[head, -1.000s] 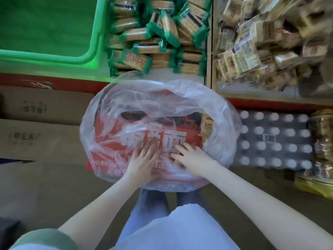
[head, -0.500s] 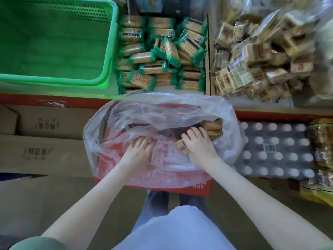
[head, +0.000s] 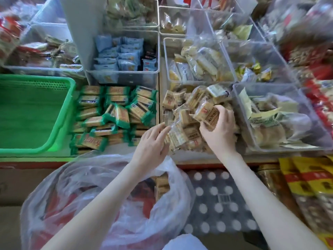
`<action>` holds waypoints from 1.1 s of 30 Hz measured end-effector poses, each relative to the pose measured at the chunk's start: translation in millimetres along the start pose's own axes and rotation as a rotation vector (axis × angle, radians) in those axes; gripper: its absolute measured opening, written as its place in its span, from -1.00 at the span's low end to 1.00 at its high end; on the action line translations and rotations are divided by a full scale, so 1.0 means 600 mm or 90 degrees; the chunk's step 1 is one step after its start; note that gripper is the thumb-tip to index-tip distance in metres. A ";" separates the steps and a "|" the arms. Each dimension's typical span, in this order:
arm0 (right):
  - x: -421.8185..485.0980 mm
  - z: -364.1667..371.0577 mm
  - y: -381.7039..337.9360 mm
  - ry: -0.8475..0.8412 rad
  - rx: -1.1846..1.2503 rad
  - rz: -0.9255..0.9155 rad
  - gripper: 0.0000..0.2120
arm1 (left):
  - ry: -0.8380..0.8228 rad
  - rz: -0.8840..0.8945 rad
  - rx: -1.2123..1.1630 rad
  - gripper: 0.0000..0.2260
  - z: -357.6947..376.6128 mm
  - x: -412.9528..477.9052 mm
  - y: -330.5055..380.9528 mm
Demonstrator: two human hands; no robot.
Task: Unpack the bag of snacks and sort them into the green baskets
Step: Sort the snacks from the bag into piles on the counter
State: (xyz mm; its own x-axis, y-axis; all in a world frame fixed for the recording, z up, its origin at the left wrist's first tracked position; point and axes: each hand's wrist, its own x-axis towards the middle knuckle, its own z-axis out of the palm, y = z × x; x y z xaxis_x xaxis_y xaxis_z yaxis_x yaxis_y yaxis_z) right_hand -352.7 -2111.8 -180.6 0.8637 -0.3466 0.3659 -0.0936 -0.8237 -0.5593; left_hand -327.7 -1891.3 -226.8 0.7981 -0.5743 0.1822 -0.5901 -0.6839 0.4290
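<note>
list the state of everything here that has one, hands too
left hand, touches a clear-wrapped pack at the edge of the tan pile, grip unclear
right hand, grips tan snack packs over the pile
plastic bag, mouth open, not yet emptied
green basket, upright, no snacks visible in it

I had one view, from the wide-angle camera worn on the person's head. It faced forward and steeply down, close over the work. Both forearms ran up from the bottom edge to the left hand (head: 151, 143) and right hand (head: 220, 134) at mid-frame, over a pile of snack packets (head: 191, 135). The plastic bag (head: 75, 181) sat nearest, the green basket (head: 71, 105) at left, and the clear bins (head: 126, 76) farthest, bowed by the lens.
</note>
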 end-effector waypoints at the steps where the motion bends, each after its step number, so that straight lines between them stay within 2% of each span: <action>1: 0.032 -0.004 0.020 0.018 0.013 0.023 -0.45 | -0.004 0.003 0.010 -0.56 0.008 0.023 0.008; 3: 0.080 -0.001 0.049 -0.017 0.020 0.019 -0.45 | -0.018 -0.003 0.031 -0.54 0.025 0.059 0.021; 5: 0.106 0.012 0.068 -0.097 -0.008 -0.032 -0.44 | -0.059 -0.026 0.052 -0.49 0.042 0.085 0.030; 7: 0.118 0.030 0.086 -0.130 -0.094 -0.091 -0.40 | -0.100 -0.053 0.085 -0.46 0.060 0.100 0.034; 10: 0.120 0.048 0.100 -0.169 -0.197 -0.103 -0.35 | -0.164 -0.107 0.092 -0.47 0.082 0.108 0.033; 14: 0.088 0.059 0.107 -0.306 -0.275 -0.140 -0.22 | -0.157 -0.138 0.076 -0.43 0.088 0.099 0.030; 17: 0.057 0.056 0.110 -0.358 -0.290 -0.136 -0.14 | -0.159 -0.138 0.040 -0.42 0.086 0.087 0.025; 21: 0.021 0.051 0.099 -0.266 -0.246 -0.136 -0.13 | -0.177 -0.123 0.007 -0.38 0.074 0.063 0.012; 25: -0.047 0.051 0.038 -0.094 -0.116 -0.177 -0.32 | -0.113 -0.072 0.025 -0.43 0.050 -0.002 -0.009; 27: -0.111 0.066 0.001 -0.087 -0.053 -0.241 -0.42 | -0.099 -0.040 0.045 -0.50 0.044 -0.057 -0.030; 29: -0.190 0.088 -0.024 -0.153 -0.083 -0.304 -0.45 | -0.134 -0.024 0.074 -0.50 0.048 -0.119 -0.058; 30: -0.226 0.097 -0.028 -0.204 -0.111 -0.282 -0.41 | -0.158 -0.018 0.085 -0.48 0.052 -0.147 -0.072; 31: -0.258 0.104 -0.024 -0.262 -0.130 -0.208 -0.31 | -0.176 -0.014 0.091 -0.47 0.057 -0.172 -0.087; 33: -0.310 0.108 -0.004 -0.366 -0.137 0.015 -0.09 | -0.198 0.001 0.102 -0.44 0.068 -0.211 -0.113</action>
State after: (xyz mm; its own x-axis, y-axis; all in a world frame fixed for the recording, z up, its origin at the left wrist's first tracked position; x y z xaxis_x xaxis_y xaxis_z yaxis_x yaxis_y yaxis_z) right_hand -480.9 -2016.1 -295.6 0.9835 -0.1171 -0.1381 -0.1616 -0.9116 -0.3780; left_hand -393.6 -1790.8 -315.3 0.7359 -0.6687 -0.1060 -0.6230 -0.7301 0.2806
